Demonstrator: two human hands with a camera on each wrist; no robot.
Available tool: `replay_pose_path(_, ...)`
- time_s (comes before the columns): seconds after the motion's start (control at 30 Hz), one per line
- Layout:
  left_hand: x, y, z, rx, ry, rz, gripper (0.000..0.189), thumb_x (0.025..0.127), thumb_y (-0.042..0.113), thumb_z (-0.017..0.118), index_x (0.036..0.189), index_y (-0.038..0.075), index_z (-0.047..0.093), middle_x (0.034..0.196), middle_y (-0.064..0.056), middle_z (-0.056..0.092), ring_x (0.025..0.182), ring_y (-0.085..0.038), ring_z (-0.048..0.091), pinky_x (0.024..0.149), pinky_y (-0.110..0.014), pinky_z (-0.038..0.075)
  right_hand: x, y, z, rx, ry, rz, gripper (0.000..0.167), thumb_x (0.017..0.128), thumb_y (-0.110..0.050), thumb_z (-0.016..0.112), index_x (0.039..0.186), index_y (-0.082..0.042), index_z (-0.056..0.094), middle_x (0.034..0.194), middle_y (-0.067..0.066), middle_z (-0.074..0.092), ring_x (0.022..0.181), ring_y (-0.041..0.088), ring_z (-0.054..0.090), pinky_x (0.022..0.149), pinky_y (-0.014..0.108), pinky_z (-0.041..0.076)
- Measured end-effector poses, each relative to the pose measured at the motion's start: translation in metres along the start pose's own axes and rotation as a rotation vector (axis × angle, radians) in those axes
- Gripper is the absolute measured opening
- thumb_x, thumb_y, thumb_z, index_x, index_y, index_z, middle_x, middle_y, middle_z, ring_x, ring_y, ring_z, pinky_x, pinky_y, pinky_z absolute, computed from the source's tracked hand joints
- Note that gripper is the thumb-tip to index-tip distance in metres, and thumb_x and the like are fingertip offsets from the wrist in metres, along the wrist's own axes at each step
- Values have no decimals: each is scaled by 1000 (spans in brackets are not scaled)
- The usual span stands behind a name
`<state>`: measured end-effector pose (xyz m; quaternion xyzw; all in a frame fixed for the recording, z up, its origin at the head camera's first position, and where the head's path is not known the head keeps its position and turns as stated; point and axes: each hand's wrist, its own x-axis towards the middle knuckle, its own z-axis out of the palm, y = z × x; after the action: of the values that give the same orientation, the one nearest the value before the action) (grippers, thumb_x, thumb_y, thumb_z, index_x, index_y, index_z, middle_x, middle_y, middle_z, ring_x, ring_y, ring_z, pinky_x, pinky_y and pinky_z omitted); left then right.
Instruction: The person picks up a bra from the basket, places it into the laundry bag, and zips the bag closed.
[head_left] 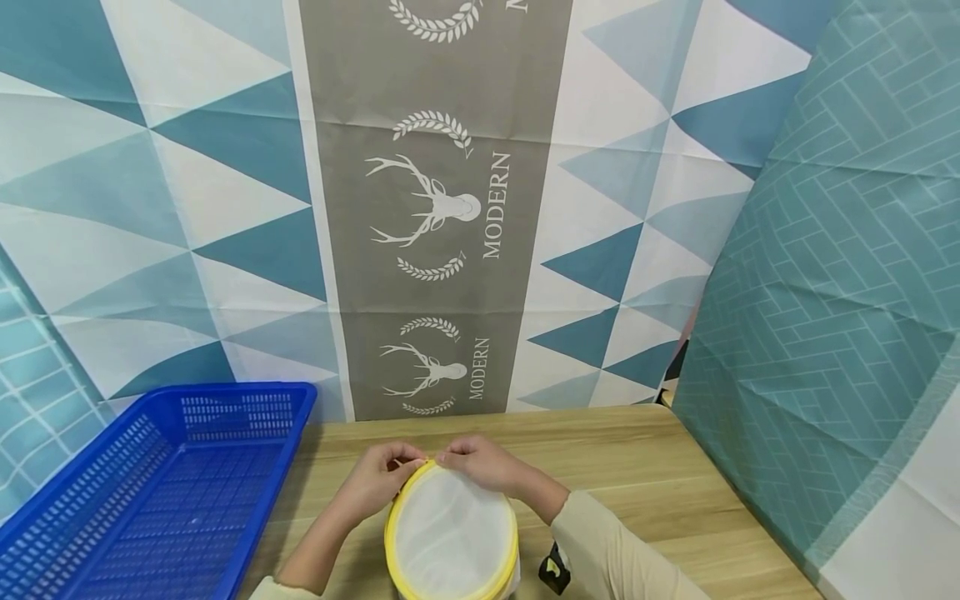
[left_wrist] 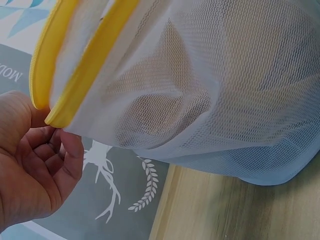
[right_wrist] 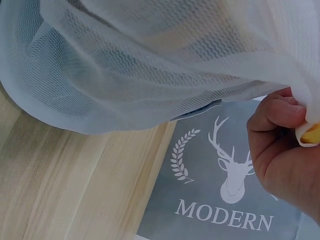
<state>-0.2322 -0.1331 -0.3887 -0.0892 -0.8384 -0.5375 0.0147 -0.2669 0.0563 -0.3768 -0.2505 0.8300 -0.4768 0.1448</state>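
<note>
A white mesh laundry bag (head_left: 453,533) with yellow trim stands on the wooden table, its round top facing up. At the far side of the rim, my left hand (head_left: 378,481) pinches the yellow edge between thumb and fingers. Close beside it, my right hand (head_left: 487,465) also pinches the trim. The left wrist view shows two yellow bands (left_wrist: 92,62) on the mesh, parted near the left hand (left_wrist: 37,160). In the right wrist view, the right hand (right_wrist: 282,145) grips a white fold with a bit of yellow. Blurry tan and bluish shapes show through the mesh (right_wrist: 125,75).
A blue plastic basket (head_left: 288,467) with perforated sides stands at the left. Near the right forearm lies a small black object (head_left: 555,571) with a yellow-green mark. Patterned sheets (head_left: 442,275) hang behind the table (head_left: 637,450) and at its right.
</note>
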Motion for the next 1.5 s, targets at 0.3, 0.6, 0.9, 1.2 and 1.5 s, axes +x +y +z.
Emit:
replay_pose_path(0.3, -1, -2, -1, 3, -10, 1, 15, 91, 13, 59, 96, 1, 66, 78, -6, 62, 60, -13, 52, 50, -25, 47, -1, 1, 0, 18, 3, 0, 28, 97, -24, 51, 89, -3, 67, 75, 0, 58, 59, 9, 53, 53, 22, 45)
replay_pose_path(0.6, -2, -4, -1, -12, 4, -53, 15, 92, 13, 58, 97, 1, 66, 75, -6, 60, 61, -14, 52, 49, -27, 48, -3, 3, -1, 60, -8, 9, 29, 97, -24, 49, 91, -2, 66, 74, 0, 57, 57, 9, 52, 52, 22, 45)
replay_pose_path(0.9, -3, -1, -1, -8, 22, -50, 14, 91, 13, 59, 95, 1, 66, 75, -5, 61, 60, -12, 50, 50, -28, 47, 1, 1, -4, 29, -50, 31, 27, 95, -25, 48, 97, -6, 67, 89, 3, 62, 72, 10, 55, 61, 23, 47)
replay_pose_path(1.2, 0, 1, -4, 13, -14, -36, 15, 93, 12, 57, 98, 1, 65, 79, -6, 62, 61, -13, 51, 50, -26, 46, 3, -2, -3, 50, -122, 34, 26, 97, -26, 50, 94, -8, 69, 86, 0, 62, 66, 10, 58, 57, 24, 49)
replay_pose_path(1.5, -3, 1, -4, 11, -4, -40, 15, 92, 12, 57, 97, 1, 65, 78, -6, 61, 61, -13, 51, 49, -26, 46, 3, -2, -1, 12, -80, 12, 27, 97, -26, 51, 88, -7, 68, 77, -2, 58, 60, 9, 54, 53, 22, 46)
